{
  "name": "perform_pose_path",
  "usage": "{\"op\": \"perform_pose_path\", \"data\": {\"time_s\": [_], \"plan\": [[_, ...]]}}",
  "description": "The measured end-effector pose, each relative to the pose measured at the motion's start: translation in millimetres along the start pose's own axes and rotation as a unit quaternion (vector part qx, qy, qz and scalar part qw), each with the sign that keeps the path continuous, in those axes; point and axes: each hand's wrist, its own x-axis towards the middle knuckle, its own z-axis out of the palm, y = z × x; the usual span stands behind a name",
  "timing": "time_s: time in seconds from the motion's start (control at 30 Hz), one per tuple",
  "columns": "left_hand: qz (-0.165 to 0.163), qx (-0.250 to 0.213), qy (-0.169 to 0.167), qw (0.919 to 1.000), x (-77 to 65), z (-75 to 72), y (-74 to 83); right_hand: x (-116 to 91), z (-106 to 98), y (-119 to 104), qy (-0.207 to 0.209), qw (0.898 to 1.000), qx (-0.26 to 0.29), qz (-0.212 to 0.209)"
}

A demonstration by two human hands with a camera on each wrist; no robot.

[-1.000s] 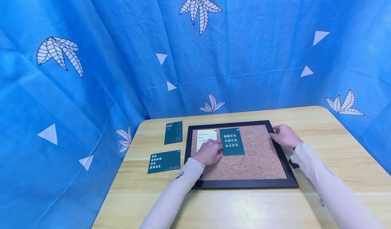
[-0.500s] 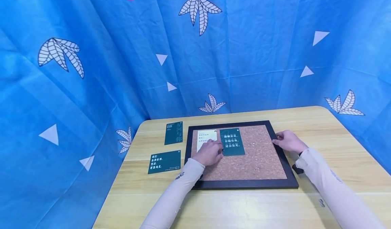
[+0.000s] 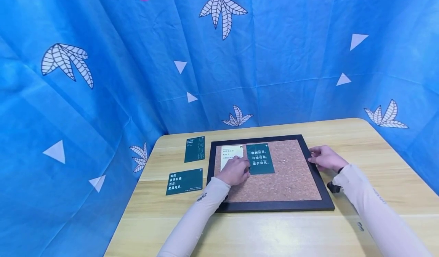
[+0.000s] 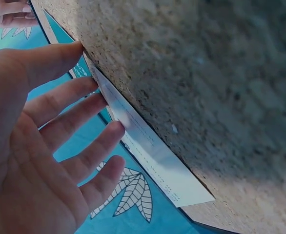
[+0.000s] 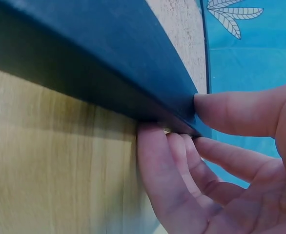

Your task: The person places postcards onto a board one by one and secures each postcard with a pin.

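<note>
Outward from the right hand [image 3: 326,158], wooden tabletop [image 3: 370,154] extends on its outer side, reaching a rounded far corner ahead. Between the two hands runs a broad stretch of cork board [image 3: 291,184], bounded by a black frame [image 3: 274,206]; the frame's near bar lies closer to the person than either hand, with more tabletop this side of it. Beyond both hands, the far bar lies near the table's far edge, and a blue curtain [image 3: 274,58] rises behind.

The right hand pinches the frame's right bar, thumb on the top face, fingers bent against the outer side. The left hand is loosely spread, thumb and fingers apart and slightly bent, over a white card [image 3: 230,152] on the cork, its fingertips by the left edge of a dark green card [image 3: 261,158]. Left of that hand, two more green cards [image 3: 185,181] lie on the tabletop, outside the frame.
</note>
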Motion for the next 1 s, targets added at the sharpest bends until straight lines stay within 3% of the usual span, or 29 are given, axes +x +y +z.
{"op": "perform_pose_path", "data": {"time_s": [0.37,0.57,0.7,0.8,1.0], "plan": [[-0.003,0.022,0.004,0.9997,-0.2,-4.1,3.2,4.3,0.4,3.2,0.002,1.000,0.007,0.012],[-0.015,-0.031,-0.005,0.9994,-0.7,-16.4,-0.7,4.3,-0.9,4.5,0.001,1.000,0.011,0.014],[-0.046,-0.076,0.008,0.9960,-2.7,-28.2,-10.8,5.8,-0.8,6.4,0.002,1.000,0.020,0.015],[-0.087,-0.108,0.021,0.9901,-6.2,-36.7,-20.9,7.2,0.0,7.7,0.003,1.000,0.022,0.017],[-0.162,-0.185,0.063,0.9672,-17.5,-50.2,-44.3,4.8,1.4,3.8,0.003,1.000,0.017,0.019]]}}
